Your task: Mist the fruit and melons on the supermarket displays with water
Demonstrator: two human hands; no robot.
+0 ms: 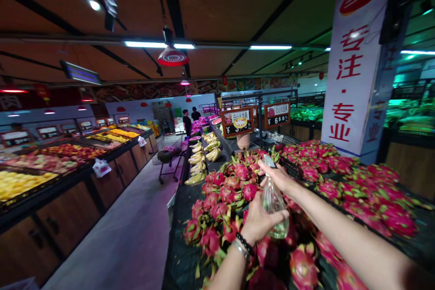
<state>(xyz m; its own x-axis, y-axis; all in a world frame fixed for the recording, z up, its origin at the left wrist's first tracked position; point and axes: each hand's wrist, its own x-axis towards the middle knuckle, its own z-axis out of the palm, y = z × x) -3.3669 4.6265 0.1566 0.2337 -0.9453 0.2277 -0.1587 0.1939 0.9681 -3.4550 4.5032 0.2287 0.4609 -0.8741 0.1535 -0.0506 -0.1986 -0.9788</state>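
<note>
Left hand [260, 222] gripped the spray bottle [273, 204] body at lower centre; right hand [277, 176] closed on its nozzle top. Best held upright, nozzle aimed at the dragon fruit [234, 195]. Bench [180, 253] had dark liner. Supermarket aisle left; bananas [200, 163] behind; price signs [238, 122] mid-frame.

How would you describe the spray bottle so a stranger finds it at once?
Look at the dragon fruit display right of the aisle. Above it, the left hand grips a clear spray bottle; the right hand is at its nozzle. It alone is transparent among pink fruit.
</note>
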